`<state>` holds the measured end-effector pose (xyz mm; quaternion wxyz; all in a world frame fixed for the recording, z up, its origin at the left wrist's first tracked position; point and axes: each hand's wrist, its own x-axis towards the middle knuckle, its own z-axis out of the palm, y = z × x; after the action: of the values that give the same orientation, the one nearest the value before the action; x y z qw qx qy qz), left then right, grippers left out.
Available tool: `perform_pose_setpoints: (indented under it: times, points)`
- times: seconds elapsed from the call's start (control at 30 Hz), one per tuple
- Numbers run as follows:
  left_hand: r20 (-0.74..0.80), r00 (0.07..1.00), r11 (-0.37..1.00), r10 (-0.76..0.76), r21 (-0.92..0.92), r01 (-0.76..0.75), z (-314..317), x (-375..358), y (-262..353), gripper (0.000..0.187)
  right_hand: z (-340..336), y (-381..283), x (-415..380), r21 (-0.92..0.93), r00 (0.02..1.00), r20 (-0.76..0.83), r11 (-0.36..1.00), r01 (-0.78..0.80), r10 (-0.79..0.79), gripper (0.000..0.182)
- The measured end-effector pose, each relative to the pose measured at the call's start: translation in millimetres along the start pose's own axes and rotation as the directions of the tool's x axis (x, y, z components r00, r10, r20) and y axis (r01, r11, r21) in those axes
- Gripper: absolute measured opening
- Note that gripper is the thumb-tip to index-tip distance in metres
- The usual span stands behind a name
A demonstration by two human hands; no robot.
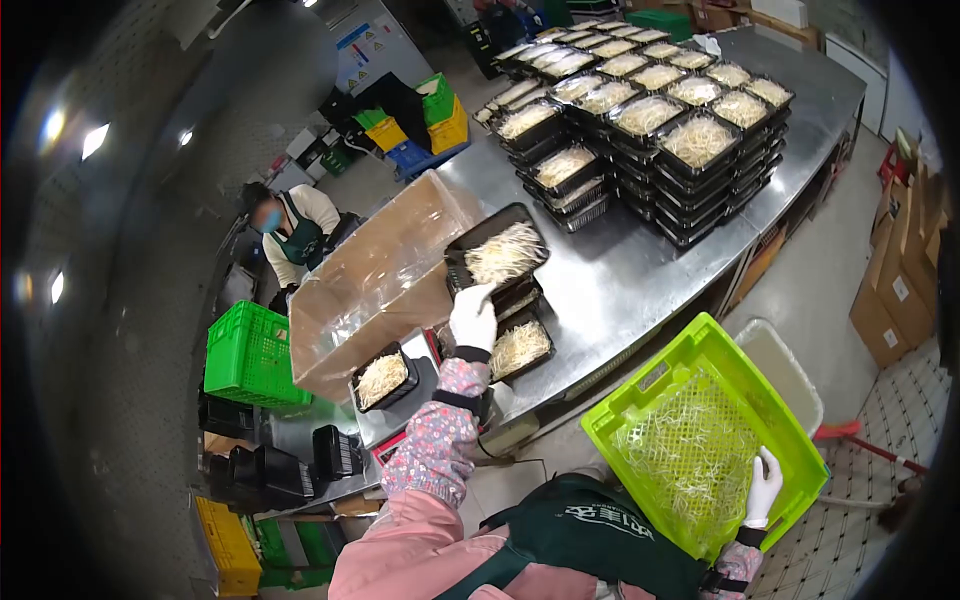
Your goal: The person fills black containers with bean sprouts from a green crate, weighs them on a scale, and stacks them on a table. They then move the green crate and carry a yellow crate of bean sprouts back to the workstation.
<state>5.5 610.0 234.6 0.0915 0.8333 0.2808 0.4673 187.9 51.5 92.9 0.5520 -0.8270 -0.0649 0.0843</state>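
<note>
My gloved left hand (pixel 473 318) is closed on the near edge of a black plastic tray of bean sprouts (pixel 503 252), tilted above other filled trays. One of those, a sprout tray (pixel 520 349), sits just below my wrist on the steel table. Another filled tray (pixel 382 380) rests on a weighing scale (pixel 420 385) to the left. My gloved right hand (pixel 763 488) is over the near right side of a lime-green crate (pixel 700 345), its fingers extended and holding nothing visible. Loose bean sprouts (pixel 690 450) are scattered across the crate's mesh bottom.
Stacked sprout trays (pixel 698 140) cover the far part of the steel table (pixel 620 270). A large plastic-lined cardboard box (pixel 340 310) stands left of my hand. Empty black trays (pixel 285 470) and a green crate (pixel 252 355) are further left. A masked person (pixel 300 225) is behind the box.
</note>
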Motion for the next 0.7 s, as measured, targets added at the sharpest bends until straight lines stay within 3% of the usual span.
perform_pose_setpoints:
  times: [0.07,0.13,0.2,0.23,0.27,0.33,0.4,0.43,0.47,0.5,0.53,0.57,0.6,0.63,0.67,0.7]
  points:
    - [0.035,0.997,0.986,-0.066,0.154,0.06,2,7,-42,0.029,-1,-6,-1,-0.046,0.999,0.046,0.999,-0.005,0.007,0.026]
    - [0.268,0.948,0.941,-0.168,0.332,0.073,3,6,-69,0.027,-6,-6,-6,-0.073,0.998,0.049,0.996,0.051,-0.048,0.026]
    - [0.286,0.956,0.953,-0.064,0.302,-0.027,-3,6,-70,0.032,-15,8,-14,-0.107,0.999,0.039,0.994,0.029,-0.025,0.027]
    - [0.229,0.972,0.885,-0.051,0.462,-0.062,-6,3,-53,0.038,-27,32,-16,-0.194,0.999,0.017,0.98,0.034,-0.031,0.034]
    - [0.234,0.969,0.882,-0.085,0.469,-0.036,-13,3,-37,0.041,-38,50,-24,-0.195,0.999,0.009,0.98,0.039,-0.038,0.034]
    - [0.181,0.981,0.947,0.069,0.296,-0.122,-27,1,1,0.035,-65,78,-44,-0.615,0.921,-0.347,0.784,-0.081,-0.177,0.052]
    - [0.23,0.966,0.989,0.119,-0.115,-0.095,-13,-38,24,0.026,-91,106,-70,-0.568,0.834,-0.55,0.716,-0.407,0.038,0.073]
    - [0.378,0.924,0.981,0.059,-0.194,0.017,-4,-65,42,0.022,-101,128,-83,-0.55,0.784,-0.599,0.629,-0.55,0.162,0.09]
    - [0.585,0.811,0.92,-0.006,-0.315,0.234,4,-98,55,0.028,-104,140,-99,-0.504,0.726,-0.593,0.541,-0.673,0.35,0.097]
    - [0.676,0.737,0.928,-0.002,-0.274,0.254,16,-136,60,0.033,-105,189,-115,-0.429,0.696,-0.575,0.565,-0.704,0.43,0.102]
    - [0.735,0.678,0.922,0.011,-0.269,0.277,26,-170,63,0.042,-104,265,-133,-0.161,0.822,-0.463,0.881,-0.445,0.33,0.104]
    - [0.778,0.626,0.885,-0.056,-0.251,0.392,41,-209,57,0.048,-95,287,-147,0.136,0.827,-0.392,0.915,-0.381,0.402,0.105]
    - [0.831,0.546,0.906,-0.107,-0.144,0.397,47,-228,58,0.058,-84,264,-153,0.262,0.79,-0.426,0.896,-0.359,0.441,0.103]
    - [0.843,0.501,0.916,-0.197,-0.024,0.401,58,-242,59,0.069,-77,239,-157,0.351,0.747,-0.465,0.874,-0.337,0.475,0.088]
    - [0.843,0.471,0.91,-0.261,0.053,0.41,78,-265,44,0.081,-78,236,-161,0.272,0.732,-0.497,0.885,-0.378,0.466,0.066]
    - [0.854,0.372,0.835,-0.363,0.121,0.537,93,-277,35,0.095,-79,217,-162,0.215,0.691,-0.503,0.849,-0.482,0.52,0.046]
